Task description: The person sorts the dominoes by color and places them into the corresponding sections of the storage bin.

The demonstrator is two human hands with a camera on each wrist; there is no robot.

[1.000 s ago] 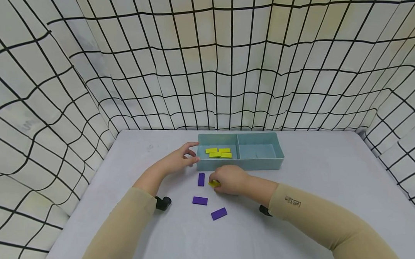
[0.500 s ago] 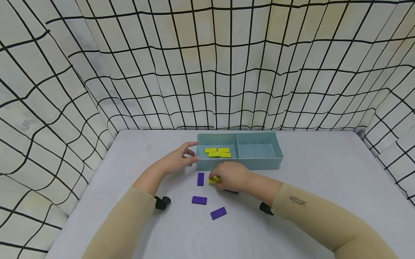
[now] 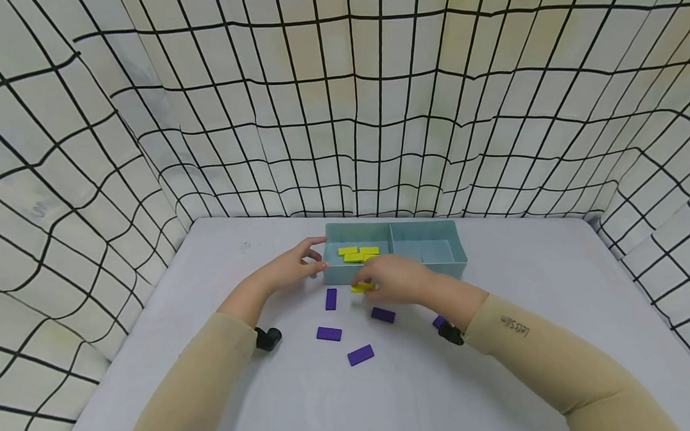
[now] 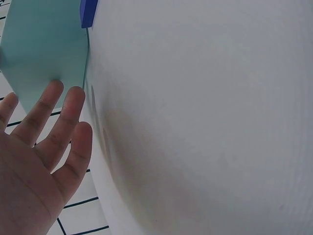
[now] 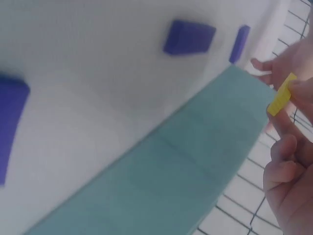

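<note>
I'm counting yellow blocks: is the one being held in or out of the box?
Out: the right hand pinches the yellow block in front of the box.

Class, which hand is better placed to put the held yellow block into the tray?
Likely the right hand: it pinches the yellow block near the tray. The left hand, at the tray's left end, holds no block.

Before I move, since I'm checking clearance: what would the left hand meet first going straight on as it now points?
Likely the left end of the teal divided box; the left hand's fingertips look almost against it, though contact is unclear.
</note>
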